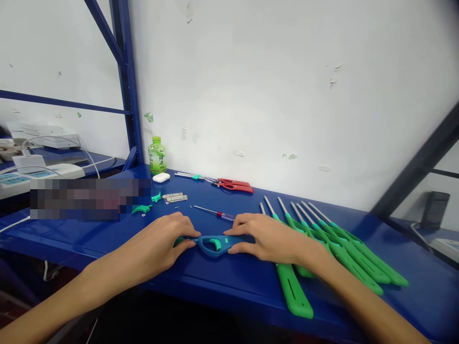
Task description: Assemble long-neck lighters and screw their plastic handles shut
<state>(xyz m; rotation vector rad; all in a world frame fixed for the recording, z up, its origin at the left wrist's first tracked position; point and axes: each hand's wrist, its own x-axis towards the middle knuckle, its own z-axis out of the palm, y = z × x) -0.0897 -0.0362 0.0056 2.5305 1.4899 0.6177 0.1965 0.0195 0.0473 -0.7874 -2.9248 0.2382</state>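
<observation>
A blue lighter body (215, 245) with a teal trigger inside its loop lies between my hands, near the table's front edge. My left hand (163, 240) pinches its narrow left end, where a bit of green shows behind the fingers. At the other end, my right hand (265, 239) grips the handle between thumb and fingers. A screwdriver (224, 216) with a clear and red handle lies just behind my right fingers. Several green lighters (358, 258) with metal tubes lie to the right, partly under my right forearm.
Red lighter handles (234, 185) lie by the wall. Teal pieces (141, 209) and small metal parts (175, 197) sit at left-centre. Behind them are a white case (161, 177) and a green bottle (157, 157). A power strip (43, 179) is at far left.
</observation>
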